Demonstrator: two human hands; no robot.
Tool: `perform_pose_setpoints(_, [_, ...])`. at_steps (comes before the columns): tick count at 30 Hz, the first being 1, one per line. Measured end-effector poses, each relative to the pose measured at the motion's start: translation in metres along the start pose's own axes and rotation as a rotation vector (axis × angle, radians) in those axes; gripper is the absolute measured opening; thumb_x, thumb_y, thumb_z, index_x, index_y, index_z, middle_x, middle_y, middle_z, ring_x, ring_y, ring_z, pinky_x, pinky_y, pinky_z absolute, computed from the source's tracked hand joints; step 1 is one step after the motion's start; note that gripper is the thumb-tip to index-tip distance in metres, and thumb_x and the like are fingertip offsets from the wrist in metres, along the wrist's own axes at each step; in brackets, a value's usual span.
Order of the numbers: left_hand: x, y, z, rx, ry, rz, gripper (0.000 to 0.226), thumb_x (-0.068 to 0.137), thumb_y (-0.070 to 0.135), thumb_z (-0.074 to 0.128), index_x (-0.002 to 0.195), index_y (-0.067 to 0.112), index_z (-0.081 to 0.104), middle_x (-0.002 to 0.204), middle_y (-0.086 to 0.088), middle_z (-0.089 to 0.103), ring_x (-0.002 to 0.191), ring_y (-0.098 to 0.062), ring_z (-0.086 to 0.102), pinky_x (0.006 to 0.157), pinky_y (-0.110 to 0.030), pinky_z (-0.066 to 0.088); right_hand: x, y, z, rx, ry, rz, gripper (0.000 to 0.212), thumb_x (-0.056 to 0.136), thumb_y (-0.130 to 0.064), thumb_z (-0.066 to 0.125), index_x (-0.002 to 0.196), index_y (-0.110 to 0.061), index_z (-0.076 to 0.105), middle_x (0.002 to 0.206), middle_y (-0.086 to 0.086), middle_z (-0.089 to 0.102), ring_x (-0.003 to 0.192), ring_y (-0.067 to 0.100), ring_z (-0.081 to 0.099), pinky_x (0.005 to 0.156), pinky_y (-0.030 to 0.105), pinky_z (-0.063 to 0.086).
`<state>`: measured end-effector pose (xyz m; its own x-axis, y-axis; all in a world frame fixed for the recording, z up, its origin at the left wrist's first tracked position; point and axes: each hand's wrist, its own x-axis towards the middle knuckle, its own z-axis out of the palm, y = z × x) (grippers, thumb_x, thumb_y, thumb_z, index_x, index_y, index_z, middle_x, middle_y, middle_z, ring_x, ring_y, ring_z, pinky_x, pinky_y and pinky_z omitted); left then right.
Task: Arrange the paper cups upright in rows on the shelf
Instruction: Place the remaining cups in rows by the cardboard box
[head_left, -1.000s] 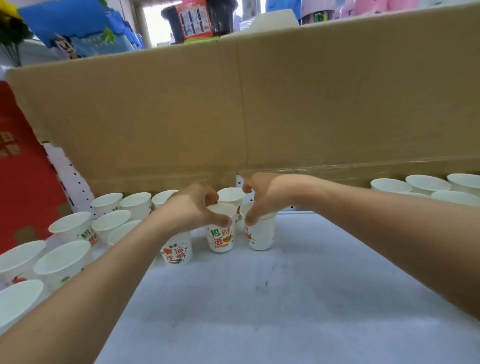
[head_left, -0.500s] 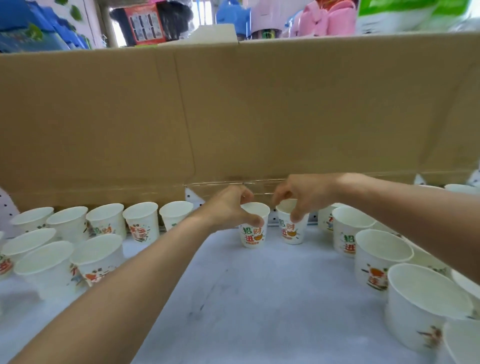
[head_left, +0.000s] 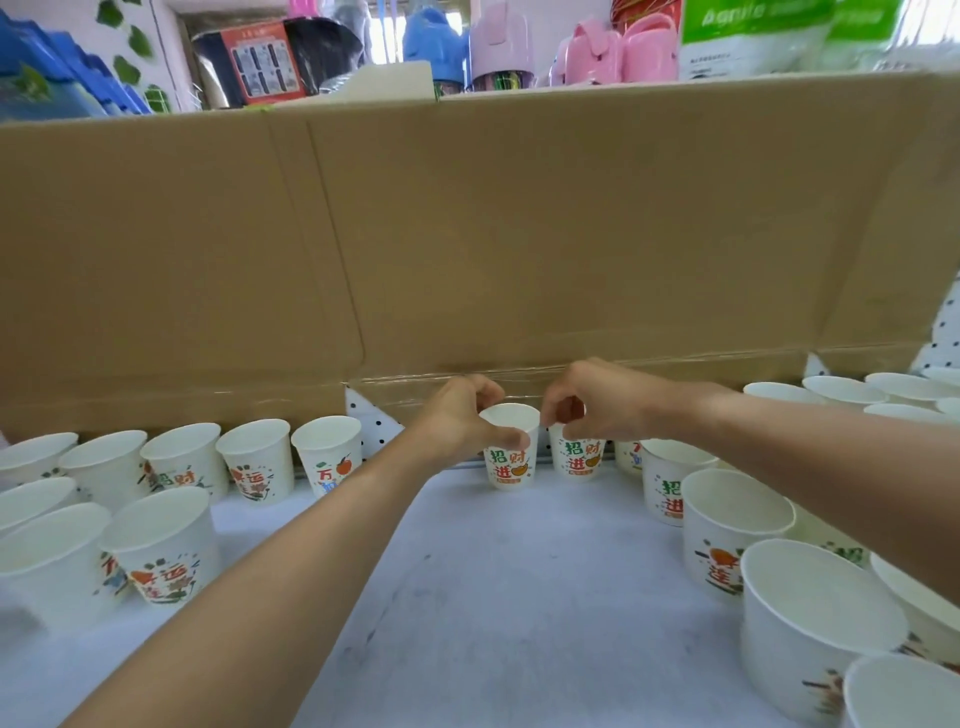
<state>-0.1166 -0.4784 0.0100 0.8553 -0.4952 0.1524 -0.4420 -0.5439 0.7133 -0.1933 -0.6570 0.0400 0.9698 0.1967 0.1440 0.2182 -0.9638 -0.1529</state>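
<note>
Two printed paper cups are held at the back centre of the white shelf (head_left: 519, 597), just in front of the cardboard panel (head_left: 467, 234) that stands along its rear edge.

The left hand (head_left: 462, 421) is curled round the rim of the first cup (head_left: 511, 465): the thumb is laid across the near side of the rim and the fingers are wrapped behind it. The cup is upright, with its open mouth facing up and its base at shelf level. Whether the base is fully seated cannot be told.

The right hand (head_left: 597, 400) is closed over the top of the second cup (head_left: 577, 460), and the rim is pinched between the thumb and the bent fingers. This cup is upright, just beside the first one on its right. The two are set close together, and contact between them cannot be confirmed.

A back row of upright cups (head_left: 257, 460) is lined up to the left along the panel, with further cups (head_left: 163, 545) placed nearer the front edge. To the right, another group of upright cups (head_left: 727, 525) is arranged from the back toward the front.

A white pegboard (head_left: 371, 426) with dark holes is visible below the panel, between the left row and the left hand.
</note>
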Motion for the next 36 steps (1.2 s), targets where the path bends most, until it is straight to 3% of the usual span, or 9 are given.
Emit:
perform_pose_setpoints(5, [-0.010,-0.002,0.003,0.025,0.068,0.028,0.067,0.063,0.038,0.088,0.119,0.021,0.055,0.120,0.005,0.056,0.105,-0.012,0.055,0.084,-0.026,0.045,-0.001,-0.003,0.000,-0.023,0.044,0.025,0.013,0.083,-0.019,0.070,0.095,-0.018,0.066,0.089,-0.007,0.065,0.082,0.010,0.060,0.070,0.025,0.052])
perform_pose_setpoints(10, [-0.053,-0.019,-0.036,0.324,0.202,0.141,0.058,0.081,0.056,0.067,0.128,0.027,0.052,0.128,0.008,0.048,0.121,-0.012,0.044,0.097,-0.038,0.043,0.012,-0.042,-0.010,-0.002,0.185,-0.051,0.010,0.088,-0.031,0.066,0.094,-0.023,0.063,0.089,-0.013,0.062,0.085,0.008,0.061,0.080,0.032,0.053])
perform_pose_setpoints(15, [-0.079,-0.068,-0.124,0.729,0.358,-0.045,0.030,0.095,0.040,0.054,0.124,0.034,0.060,0.129,0.008,0.057,0.125,-0.018,0.043,0.097,-0.035,0.037,0.061,-0.112,0.008,0.009,0.170,-0.219,0.015,0.090,-0.023,0.059,0.101,-0.021,0.068,0.101,-0.004,0.066,0.093,0.016,0.060,0.081,0.037,0.051])
perform_pose_setpoints(19, [-0.083,-0.099,-0.161,0.951,0.283,-0.184,0.023,0.092,0.040,0.058,0.114,0.041,0.066,0.124,0.013,0.063,0.117,-0.016,0.054,0.096,-0.033,0.037,0.092,-0.154,0.037,-0.026,0.152,-0.224,0.025,0.091,-0.025,0.062,0.115,-0.021,0.066,0.118,0.001,0.062,0.110,0.020,0.055,0.085,0.036,0.047])
perform_pose_setpoints(23, [-0.079,-0.113,-0.163,0.912,0.258,-0.123,0.021,0.089,0.025,0.063,0.101,0.038,0.073,0.113,0.015,0.069,0.106,-0.014,0.061,0.090,-0.032,0.039,0.108,-0.175,0.056,-0.168,0.154,-0.152,0.017,0.089,-0.013,0.060,0.103,-0.013,0.070,0.107,0.009,0.065,0.090,0.027,0.061,0.065,0.033,0.049])
perform_pose_setpoints(25, [-0.077,-0.116,-0.163,0.901,0.252,-0.082,0.021,0.087,0.022,0.064,0.099,0.036,0.075,0.108,0.014,0.071,0.102,-0.015,0.062,0.083,-0.030,0.039,0.111,-0.178,0.059,-0.182,0.163,-0.119,0.016,0.086,-0.006,0.056,0.089,-0.010,0.070,0.095,0.010,0.066,0.075,0.026,0.056,0.049,0.026,0.035])
perform_pose_setpoints(29, [-0.078,-0.105,-0.154,0.876,0.241,-0.015,0.017,0.089,0.026,0.062,0.097,0.035,0.074,0.102,0.013,0.072,0.096,-0.014,0.063,0.075,-0.027,0.040,0.099,-0.176,0.055,-0.226,0.154,-0.119,0.018,0.081,-0.003,0.050,0.073,-0.017,0.058,0.084,0.006,0.061,0.071,0.026,0.050,0.046,0.025,0.020])
perform_pose_setpoints(31, [-0.084,-0.091,-0.146,0.824,0.254,0.000,0.016,0.090,0.029,0.062,0.097,0.036,0.073,0.098,0.015,0.071,0.095,-0.014,0.063,0.075,-0.026,0.043,0.083,-0.171,0.042,-0.210,0.180,-0.120,0.017,0.081,-0.008,0.052,0.073,-0.022,0.057,0.083,0.002,0.062,0.077,0.025,0.054,0.047,0.026,0.023])
perform_pose_setpoints(36, [-0.107,-0.050,-0.113,0.520,0.237,0.122,0.011,0.083,0.027,0.070,0.088,0.033,0.076,0.084,0.016,0.072,0.079,-0.003,0.064,0.071,-0.027,0.053,0.007,-0.127,-0.009,-0.112,0.217,-0.019,0.012,0.081,-0.020,0.060,0.084,-0.024,0.072,0.079,-0.009,0.068,0.076,0.014,0.063,0.063,0.029,0.052])
